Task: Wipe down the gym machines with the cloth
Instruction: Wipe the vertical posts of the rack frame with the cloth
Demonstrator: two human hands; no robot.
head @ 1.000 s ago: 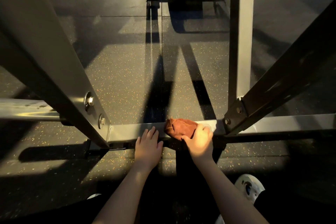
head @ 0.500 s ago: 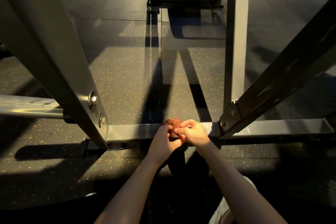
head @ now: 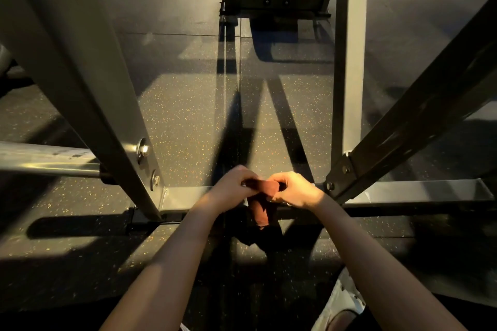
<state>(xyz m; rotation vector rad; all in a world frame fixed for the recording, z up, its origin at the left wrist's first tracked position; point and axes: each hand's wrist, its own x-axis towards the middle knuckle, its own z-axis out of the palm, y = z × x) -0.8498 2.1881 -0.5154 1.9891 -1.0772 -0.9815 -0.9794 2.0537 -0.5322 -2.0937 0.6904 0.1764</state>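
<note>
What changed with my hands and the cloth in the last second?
The left hand left the bar and moved right to the cloth. The right hand, which had pressed the cloth on the bar, now pinches it together with the left, holding it up between them with part hanging down. The frame and bar stayed put.

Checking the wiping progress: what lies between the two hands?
In the head view, the reddish-brown cloth spans the gap between the left hand and the right hand; both pinch it over the low crossbar, its lower part hanging down.
</note>
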